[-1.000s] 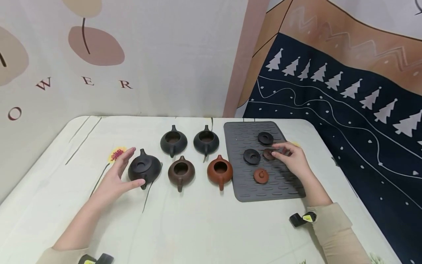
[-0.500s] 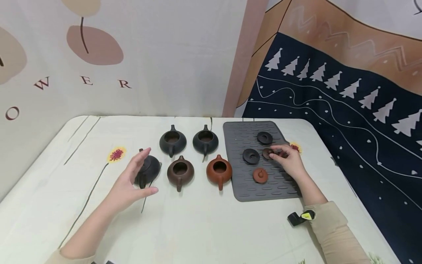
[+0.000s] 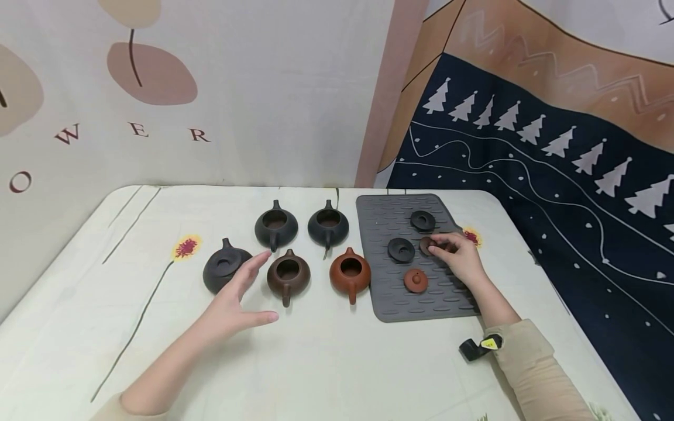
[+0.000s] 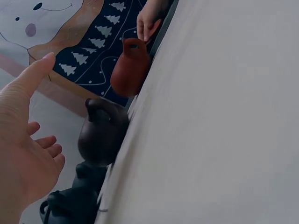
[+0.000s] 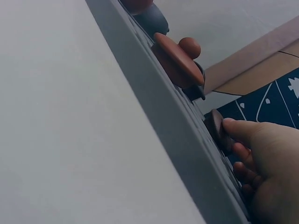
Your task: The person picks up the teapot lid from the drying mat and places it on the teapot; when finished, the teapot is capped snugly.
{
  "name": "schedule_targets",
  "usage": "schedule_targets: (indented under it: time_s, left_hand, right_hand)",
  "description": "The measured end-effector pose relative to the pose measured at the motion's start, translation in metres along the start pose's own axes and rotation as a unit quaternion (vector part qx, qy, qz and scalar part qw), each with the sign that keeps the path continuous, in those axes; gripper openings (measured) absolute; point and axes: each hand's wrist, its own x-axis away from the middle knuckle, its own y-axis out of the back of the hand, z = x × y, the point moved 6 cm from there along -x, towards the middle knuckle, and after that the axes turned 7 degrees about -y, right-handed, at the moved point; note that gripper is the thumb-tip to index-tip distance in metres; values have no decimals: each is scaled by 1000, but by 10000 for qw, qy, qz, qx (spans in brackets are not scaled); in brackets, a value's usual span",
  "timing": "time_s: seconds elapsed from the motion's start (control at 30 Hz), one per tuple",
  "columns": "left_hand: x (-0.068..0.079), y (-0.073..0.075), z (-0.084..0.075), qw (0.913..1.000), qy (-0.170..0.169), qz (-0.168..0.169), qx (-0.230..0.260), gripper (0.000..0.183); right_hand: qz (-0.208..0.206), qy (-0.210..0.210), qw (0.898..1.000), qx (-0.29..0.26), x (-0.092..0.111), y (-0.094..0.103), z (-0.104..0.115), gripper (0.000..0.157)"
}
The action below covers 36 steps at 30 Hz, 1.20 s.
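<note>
The fingers of my right hand [image 3: 460, 261] are pinching the brown lid [image 3: 425, 246] by its edge (I cannot tell whether it rests on the mat [image 3: 381, 301] or sits just above it). Around it on that grey, ridged surface lie three more: the rear lid [image 3: 423, 220], black, farther from me; the side lid [image 3: 401, 249], also black, just to the left; and the red lid [image 3: 416, 280], nearer me, knob up.

My left hand [image 3: 231, 310] is released, thumb and fingers spread wide with only air between them. In the head view it covers the near right part of the lidded pot [image 3: 215, 278], and its fingertips point toward the brown pot [image 3: 288, 282], just beside it.

On the worktop [image 3: 337, 362], the brown pot stands between the lidded pot and the red pot [image 3: 351, 283], which is right by the mat's left edge. Behind these are two open-mouthed dark ones, the left black pot [image 3: 275, 231] and the right black pot [image 3: 327, 231].
</note>
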Motion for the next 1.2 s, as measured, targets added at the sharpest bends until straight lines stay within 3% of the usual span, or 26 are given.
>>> schedule_targets:
  time_s: [0.3, 0.57, 0.93, 1.2]
  left_hand:
    - [-5, -13, 23, 9988, 352, 16, -354, 99]
    - [-6, -17, 40, 9973, 641, 25, -349, 98]
    - [-8, -20, 44, 9963, 778, -79, -367, 97]
    - [-9, -18, 44, 9967, 711, -30, -396, 97]
  right_hand:
    - [-100, 53, 9999, -32, 0, -2, -2, 21]
    - [-124, 99, 9999, -34, 1, -1, -1, 20]
    - [-170, 201, 9996, -77, 3, 4, 5, 19]
    - [-231, 429, 9988, -98, 6, 9, 22, 20]
